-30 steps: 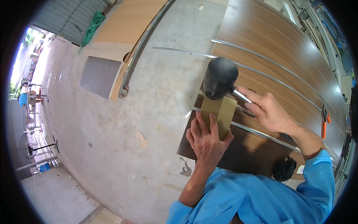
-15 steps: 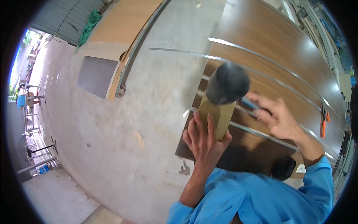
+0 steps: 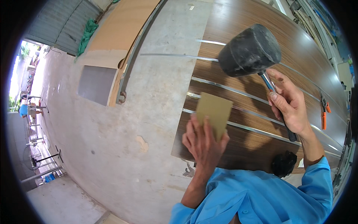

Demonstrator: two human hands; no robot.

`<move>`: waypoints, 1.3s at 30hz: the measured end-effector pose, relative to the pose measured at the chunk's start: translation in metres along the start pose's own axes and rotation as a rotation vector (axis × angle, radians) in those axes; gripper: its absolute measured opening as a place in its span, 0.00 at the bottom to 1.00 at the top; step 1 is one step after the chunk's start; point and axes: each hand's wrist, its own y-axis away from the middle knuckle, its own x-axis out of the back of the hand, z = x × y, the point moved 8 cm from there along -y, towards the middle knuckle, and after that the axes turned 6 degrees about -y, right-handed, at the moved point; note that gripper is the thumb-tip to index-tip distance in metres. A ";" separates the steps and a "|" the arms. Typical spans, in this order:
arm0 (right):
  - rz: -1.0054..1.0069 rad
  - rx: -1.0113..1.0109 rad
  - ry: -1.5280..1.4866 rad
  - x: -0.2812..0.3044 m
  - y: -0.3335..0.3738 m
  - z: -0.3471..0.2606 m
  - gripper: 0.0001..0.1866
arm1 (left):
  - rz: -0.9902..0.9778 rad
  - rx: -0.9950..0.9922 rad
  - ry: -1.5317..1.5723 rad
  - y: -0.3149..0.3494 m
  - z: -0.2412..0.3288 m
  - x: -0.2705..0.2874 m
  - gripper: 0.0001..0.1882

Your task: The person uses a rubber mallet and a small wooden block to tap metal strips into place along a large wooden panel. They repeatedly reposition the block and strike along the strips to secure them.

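My right hand (image 3: 291,102) is closed round the handle of a black rubber mallet (image 3: 249,51), its big head raised above a brown wood-grain panel (image 3: 253,147). Thin metal strips (image 3: 238,96) run across the panel in several lines. One long strip (image 3: 169,55) sticks out past the panel's left edge. On the near strips lies a flat olive-tan block (image 3: 214,108). My left hand (image 3: 205,143), slightly blurred, holds the block at its near end, fingers on top and thumb along the right side. Mallet head and block are apart.
Orange-handled pliers (image 3: 323,112) lie on the panel's right part. A black bundle (image 3: 284,163) sits near the panel's front edge. Left of the panel is grey concrete floor (image 3: 130,149), with a cardboard-covered stack (image 3: 115,37) beyond it. Another person (image 3: 24,109) is far off at left.
The mallet has risen from over the block toward the upper right, uncovering the block's far end. My left hand stays on the block, which appears slightly shifted toward me.
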 end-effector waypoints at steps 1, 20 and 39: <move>-0.012 0.028 -0.047 -0.003 0.000 -0.007 0.26 | 0.017 0.014 -0.025 -0.006 -0.007 0.003 0.38; 0.048 0.337 0.003 -0.030 -0.045 -0.083 0.22 | -0.134 0.061 0.011 -0.031 -0.009 0.015 0.36; 0.094 0.046 -0.138 0.039 -0.028 0.024 0.26 | -0.149 -0.198 0.108 0.013 0.035 0.006 0.32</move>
